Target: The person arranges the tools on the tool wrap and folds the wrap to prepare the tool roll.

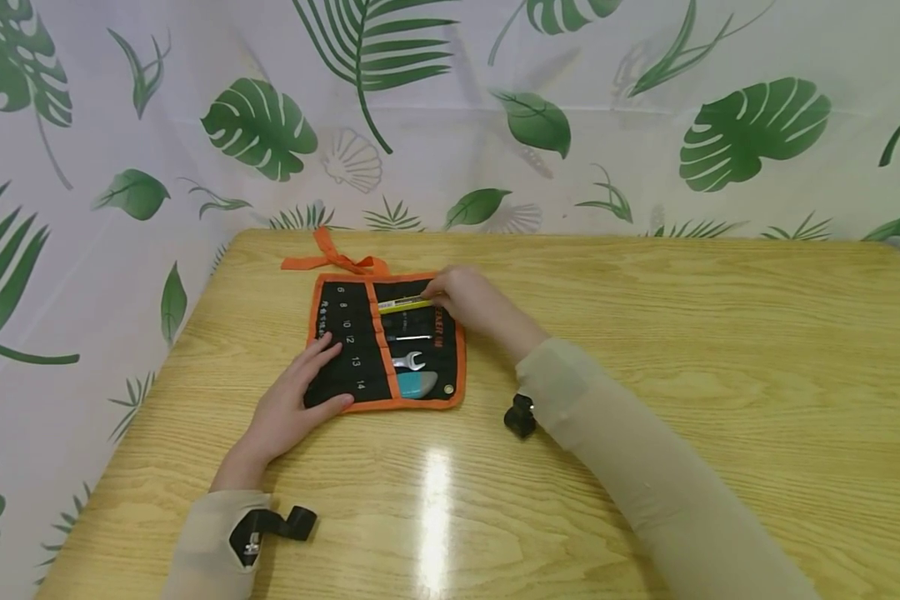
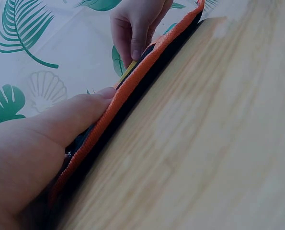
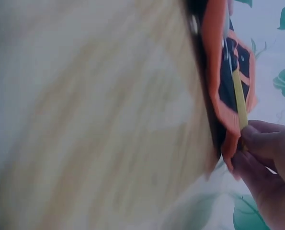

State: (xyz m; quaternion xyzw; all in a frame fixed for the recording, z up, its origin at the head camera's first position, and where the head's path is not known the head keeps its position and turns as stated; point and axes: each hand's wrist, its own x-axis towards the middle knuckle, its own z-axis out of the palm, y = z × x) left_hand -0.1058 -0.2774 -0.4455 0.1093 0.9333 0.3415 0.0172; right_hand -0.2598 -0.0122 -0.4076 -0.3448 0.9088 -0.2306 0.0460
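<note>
A black tool pouch with orange trim and printed numbers lies flat on the table. My left hand rests on its left part, fingers spread and the thumb along the near edge. At the far right corner my right hand pinches the end of a slim yellow tool, whose other end sits in a pocket. In the right wrist view, thumb and fingers close on the yellow tool. Below it in the pockets are a thin metal shaft, an open-end wrench and a teal-and-grey tool.
An orange tie strap trails from the pouch's far edge. The wooden table meets a leaf-print cloth at the back and left. Black camera mounts sit at both wrists.
</note>
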